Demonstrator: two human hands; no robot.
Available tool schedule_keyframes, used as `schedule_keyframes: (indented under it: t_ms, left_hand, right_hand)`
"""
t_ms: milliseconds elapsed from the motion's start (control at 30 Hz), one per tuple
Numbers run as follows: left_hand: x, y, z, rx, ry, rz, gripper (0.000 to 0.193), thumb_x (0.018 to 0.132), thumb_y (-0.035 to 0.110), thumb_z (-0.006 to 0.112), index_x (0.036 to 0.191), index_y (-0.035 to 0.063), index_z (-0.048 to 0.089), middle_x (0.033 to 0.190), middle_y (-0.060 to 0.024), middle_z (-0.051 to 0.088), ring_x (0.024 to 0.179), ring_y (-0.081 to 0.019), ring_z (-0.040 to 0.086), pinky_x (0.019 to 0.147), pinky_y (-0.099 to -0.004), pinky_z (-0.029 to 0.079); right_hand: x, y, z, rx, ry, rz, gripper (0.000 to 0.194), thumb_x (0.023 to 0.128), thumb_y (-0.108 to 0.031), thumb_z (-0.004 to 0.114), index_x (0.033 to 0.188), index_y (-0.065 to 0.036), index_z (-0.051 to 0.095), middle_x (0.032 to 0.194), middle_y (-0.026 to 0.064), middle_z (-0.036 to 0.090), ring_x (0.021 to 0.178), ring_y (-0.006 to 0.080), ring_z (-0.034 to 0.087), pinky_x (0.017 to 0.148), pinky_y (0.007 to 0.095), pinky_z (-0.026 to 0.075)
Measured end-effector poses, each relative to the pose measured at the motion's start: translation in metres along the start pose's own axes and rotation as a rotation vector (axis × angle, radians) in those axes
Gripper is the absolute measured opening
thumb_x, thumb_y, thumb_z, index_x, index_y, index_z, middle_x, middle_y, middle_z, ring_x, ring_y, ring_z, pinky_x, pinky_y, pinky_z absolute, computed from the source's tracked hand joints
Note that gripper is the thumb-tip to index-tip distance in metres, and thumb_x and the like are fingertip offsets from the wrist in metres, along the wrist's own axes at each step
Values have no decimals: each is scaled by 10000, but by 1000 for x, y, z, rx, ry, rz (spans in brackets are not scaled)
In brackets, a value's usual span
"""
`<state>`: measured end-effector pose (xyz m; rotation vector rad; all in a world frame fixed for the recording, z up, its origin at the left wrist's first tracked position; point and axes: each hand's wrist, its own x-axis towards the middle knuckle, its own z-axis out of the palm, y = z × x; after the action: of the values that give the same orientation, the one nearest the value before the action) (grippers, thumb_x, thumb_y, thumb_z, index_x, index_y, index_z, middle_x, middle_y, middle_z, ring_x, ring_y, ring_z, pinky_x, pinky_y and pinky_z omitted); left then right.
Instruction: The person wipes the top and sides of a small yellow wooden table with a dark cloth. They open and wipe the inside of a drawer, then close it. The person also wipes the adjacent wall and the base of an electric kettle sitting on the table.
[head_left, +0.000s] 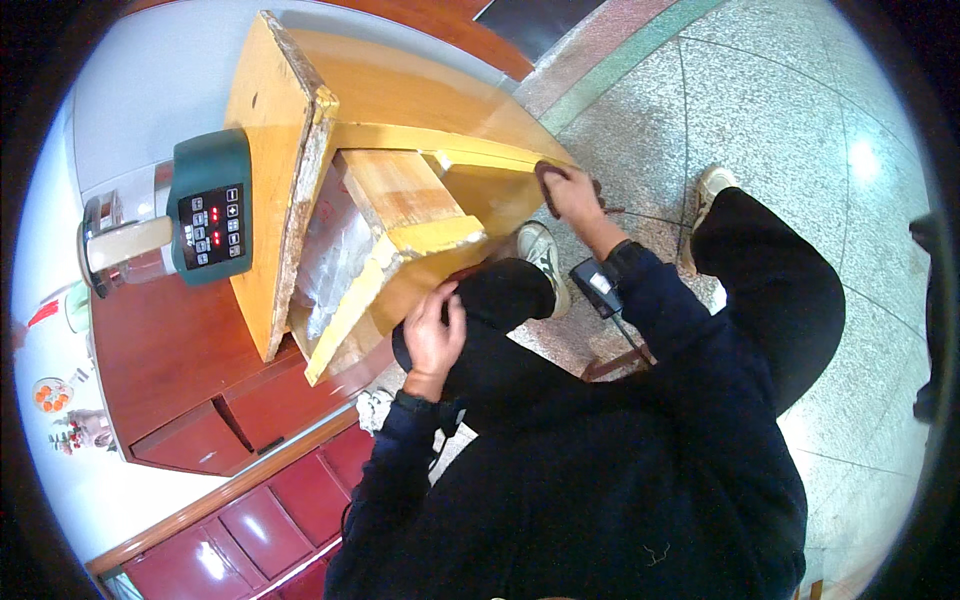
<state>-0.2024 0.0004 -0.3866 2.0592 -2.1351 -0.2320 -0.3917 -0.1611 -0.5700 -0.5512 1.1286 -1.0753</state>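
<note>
My right hand (574, 201) is closed around a dark reddish-brown object (550, 187), whose exact kind I cannot tell, at the far lower end of a yellow wooden cabinet (420, 82). My left hand (433, 341) hovers by my knee, thumb and fingers apart, with nothing visible in it. Close to it is the chipped front of a pulled-out wooden drawer (352, 311). Clear plastic bags (334, 251) lie inside that drawer.
An electric kettle (214, 206) with a dark green base and lit panel stands on the cabinet top. Beside it is a red-brown wooden cabinet (165, 337). A black adapter-like box (596, 289) with a cord is near my right sleeve. Speckled floor tiles (765, 135) lie at right.
</note>
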Motion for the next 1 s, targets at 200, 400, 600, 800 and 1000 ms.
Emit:
schedule_keyframes:
  t_ms: [200,400,600,800,1000]
  left_hand:
    - [17,32,110,-281,-272,-174,553,790,197,763,1259,29,522,1180,-161,594,1106,-268,578,858,-348,501]
    - [17,19,121,-374,-445,-2,429,844,357,664,1126,37,611,1096,-153,646,1026,-269,614,868,-361,492]
    - [8,42,82,-1293,-217,-589,218,909,117,493,1099,28,555,1112,-90,609,1055,-198,583,958,-345,440]
    - [25,81,63,-1609,-133,-437,177,920,80,495,1072,11,554,1073,-69,595,1029,-169,570,940,-313,445]
    - [16,89,54,-687,-623,153,295,906,117,635,1185,55,562,1339,-143,519,1223,-281,518,1019,-340,408]
  right_hand:
    - [-88,-72,9,-321,-681,170,252,834,-194,541,949,-10,670,782,83,652,611,199,590,543,324,457]
    - [-115,-146,-38,-263,-925,66,255,846,-141,575,1051,0,627,857,53,629,638,117,566,506,258,457]
    - [-48,-109,-113,147,-292,58,188,879,-91,552,1017,-27,662,893,56,641,731,118,593,611,233,499]
    - [-74,24,-84,-148,-183,445,290,851,-252,626,946,14,693,854,55,673,768,174,631,693,316,506]
    - [-79,44,-66,480,-270,755,494,868,-410,569,1201,-44,580,1121,132,614,1049,293,577,947,422,449]
